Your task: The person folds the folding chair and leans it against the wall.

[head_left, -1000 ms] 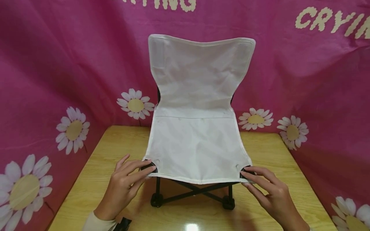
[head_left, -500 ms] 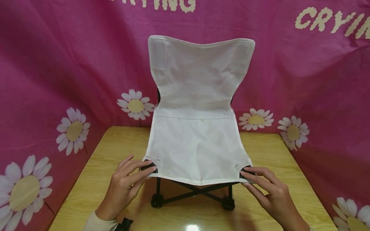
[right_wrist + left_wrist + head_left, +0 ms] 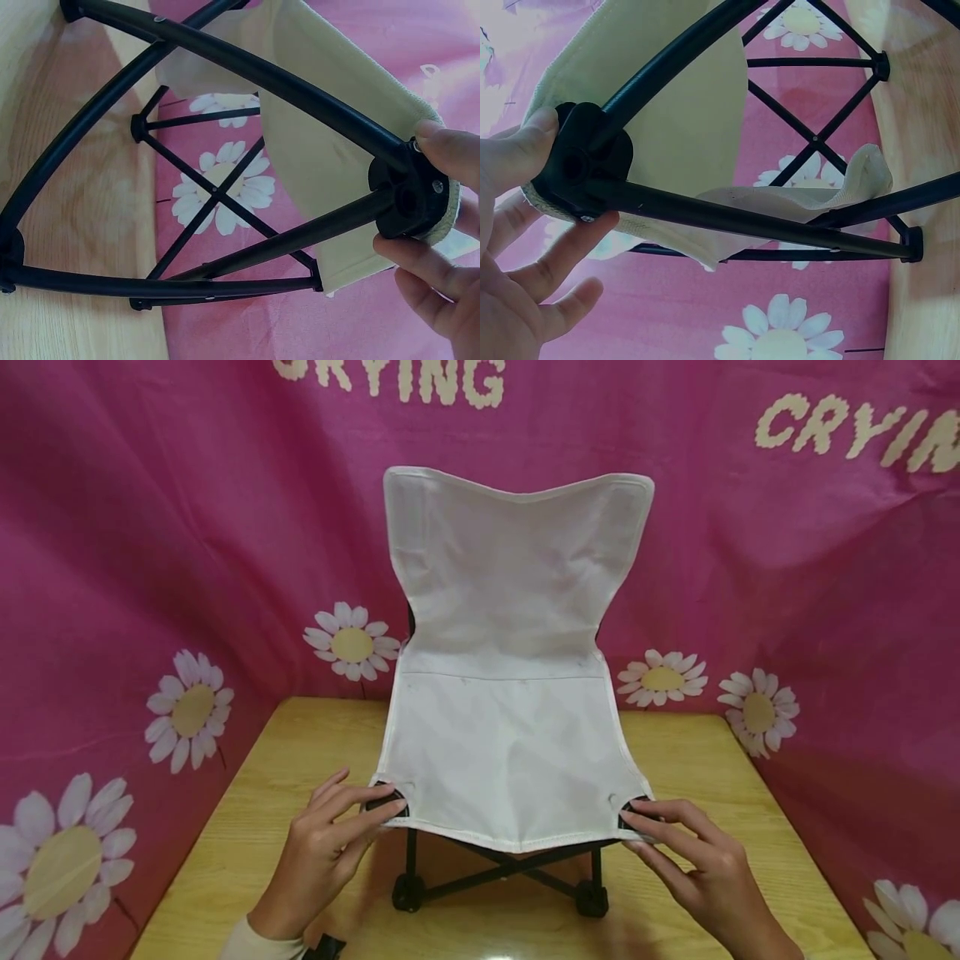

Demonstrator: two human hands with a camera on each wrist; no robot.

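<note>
A white fabric folding chair (image 3: pixel 510 735) with a black frame stands unfolded in the middle of the table, its seat facing me. My left hand (image 3: pixel 318 843) grips the seat's front left corner, and my right hand (image 3: pixel 701 860) grips the front right one. In the left wrist view the thumb and fingers pinch a black plastic corner joint (image 3: pixel 581 161) with the fabric edge. The right wrist view shows the matching corner joint (image 3: pixel 411 191) between thumb and fingers. Crossed black legs (image 3: pixel 510 864) show below the seat; the rear legs are hidden from the head view.
The wooden table (image 3: pixel 292 735) extends on both sides of the chair. A pink curtain (image 3: pixel 247 527) with daisies and lettering surrounds it at the back and sides. A small black object (image 3: pixel 326 947) shows beside the left sleeve at the bottom edge.
The whole scene sits slightly lower in the head view, as if the head tilted up a little. Both hands keep their hold on the chair's front corners.
</note>
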